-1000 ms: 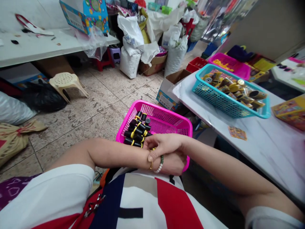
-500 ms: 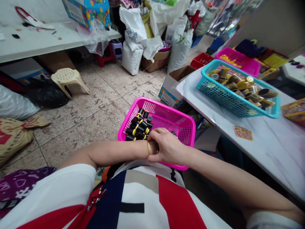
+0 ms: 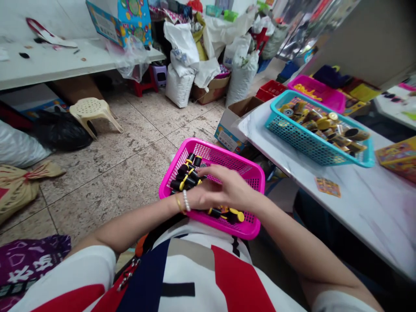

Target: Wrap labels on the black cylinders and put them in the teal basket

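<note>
My left hand (image 3: 206, 194), with a gold bangle and a white bead bracelet (image 3: 186, 200) at its wrist, reaches over the pink basket (image 3: 261, 173). Its fingers are mostly hidden behind my right hand. My right hand (image 3: 232, 186) overlaps it from the right, fingers stretched leftward and apart from the thumb; I see nothing held in it. Small black cylinders with yellow ends (image 3: 190, 175) lie heaped in the basket's left part. Below my hands, near the basket's front wall, are more black-and-yellow pieces (image 3: 234, 215). The basket sits against my front.
A marbled table (image 3: 292, 173) at right carries a blue basket (image 3: 320, 149) of gold-and-black cylinders, a printed card (image 3: 327, 186) and another pink basket (image 3: 339, 104). An open carton (image 3: 230, 123) stands beside it. At left are a cream stool (image 3: 92, 108) and sacks on the floor.
My right hand has shifted off my left wrist, baring the white bead bracelet. My left arm has drawn back leftward. More pieces near the basket's front now show.
</note>
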Demonstrator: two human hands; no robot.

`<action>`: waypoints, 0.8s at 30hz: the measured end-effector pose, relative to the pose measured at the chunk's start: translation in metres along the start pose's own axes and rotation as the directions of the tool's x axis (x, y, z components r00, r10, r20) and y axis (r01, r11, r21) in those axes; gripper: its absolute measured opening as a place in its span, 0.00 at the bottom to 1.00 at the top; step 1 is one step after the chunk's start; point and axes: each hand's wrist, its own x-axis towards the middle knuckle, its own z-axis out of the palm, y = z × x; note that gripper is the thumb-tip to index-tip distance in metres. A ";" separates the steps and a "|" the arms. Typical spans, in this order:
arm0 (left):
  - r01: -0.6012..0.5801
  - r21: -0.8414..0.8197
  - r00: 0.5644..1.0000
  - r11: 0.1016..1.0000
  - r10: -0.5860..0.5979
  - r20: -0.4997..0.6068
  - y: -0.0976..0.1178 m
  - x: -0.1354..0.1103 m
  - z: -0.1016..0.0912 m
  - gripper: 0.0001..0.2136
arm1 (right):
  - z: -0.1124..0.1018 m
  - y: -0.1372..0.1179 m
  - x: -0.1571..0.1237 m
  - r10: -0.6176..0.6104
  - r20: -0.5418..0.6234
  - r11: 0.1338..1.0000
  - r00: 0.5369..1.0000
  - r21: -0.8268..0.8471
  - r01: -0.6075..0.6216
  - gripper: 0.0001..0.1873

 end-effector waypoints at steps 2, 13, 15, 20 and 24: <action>-0.026 -0.043 0.998 0.999 0.028 0.053 0.001 0.010 -0.010 0.10 | -0.007 0.026 -0.011 0.191 -0.225 0.982 0.955 0.035 -0.188 0.18; -0.300 0.176 0.945 0.938 0.266 0.193 -0.004 -0.016 -0.007 0.08 | 0.060 0.058 -0.101 0.531 -0.152 0.816 0.834 -0.173 -0.551 0.07; -0.291 0.153 0.941 0.944 0.254 0.224 0.004 -0.007 0.001 0.09 | 0.069 0.059 -0.102 0.526 -0.192 0.796 0.828 -0.230 -0.559 0.05; -0.269 0.138 0.940 0.953 0.228 0.255 0.020 0.016 0.006 0.09 | 0.066 0.066 -0.103 0.434 -0.133 0.879 0.891 -0.154 -0.452 0.06; -0.237 0.175 0.957 0.956 0.199 0.214 0.018 0.016 0.007 0.10 | 0.060 0.061 -0.103 0.363 -0.090 0.899 0.927 -0.226 -0.374 0.13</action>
